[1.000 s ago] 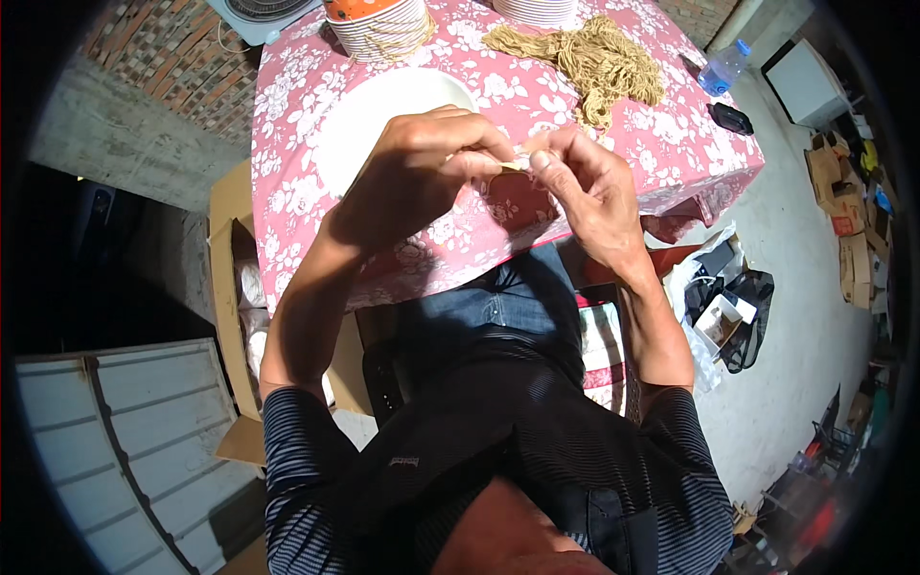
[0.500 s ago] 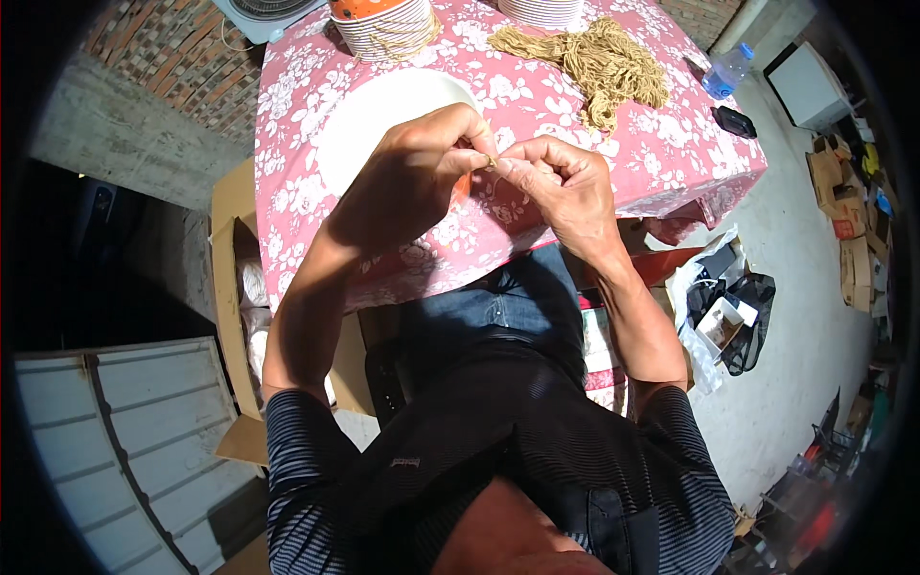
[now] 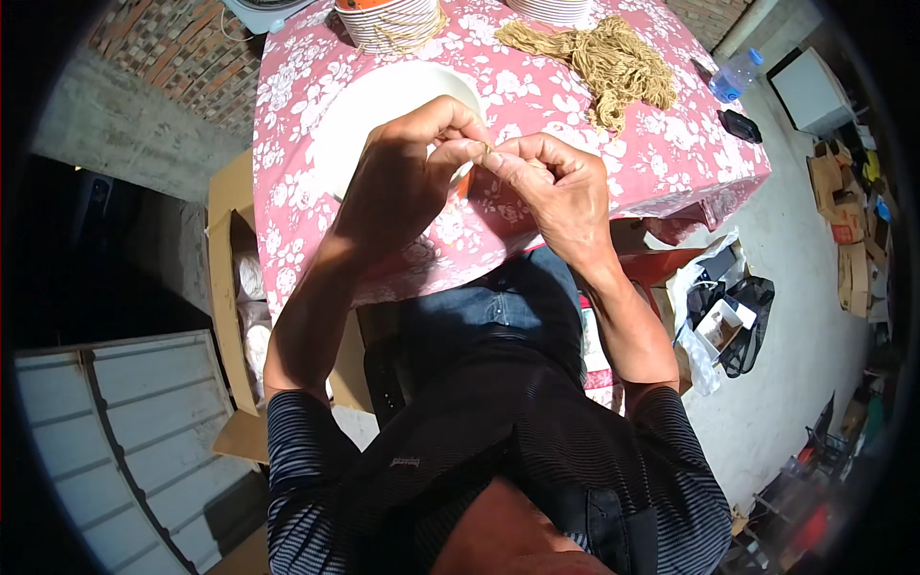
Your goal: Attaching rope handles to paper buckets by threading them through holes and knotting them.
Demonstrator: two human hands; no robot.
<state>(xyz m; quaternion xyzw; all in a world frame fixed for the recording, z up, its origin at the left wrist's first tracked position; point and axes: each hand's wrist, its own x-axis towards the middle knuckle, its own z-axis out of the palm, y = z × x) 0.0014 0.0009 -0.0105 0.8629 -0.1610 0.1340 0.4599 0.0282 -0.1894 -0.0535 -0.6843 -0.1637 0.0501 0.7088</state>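
Over the near part of the table, my left hand [image 3: 407, 172] and my right hand [image 3: 573, 196] meet with thumbs and forefingers pinched together. Between the fingertips shows a tiny bit of tan cord [image 3: 486, 149]; most of it is hidden. Beneath the left hand lies a large white round basin or plate [image 3: 335, 125], overexposed by sunlight. Something orange [image 3: 464, 185] peeks out below the fingertips, its kind unclear. A loose bundle of tan cord [image 3: 628, 72] rests on the cloth, beyond my right hand.
A pink floral cloth [image 3: 297, 182] covers the table. Stacked white-rimmed pieces with cord hanging over them [image 3: 398, 29] stand at the far side, beside another white stack [image 3: 551, 10]. A plastic bottle [image 3: 733, 77] and a black case [image 3: 740, 126] sit at the right edge.
Both hands have shifted slightly left and up, still pinching together at the fingertips. The view has moved a little, so the table things sit slightly differently in the picture.
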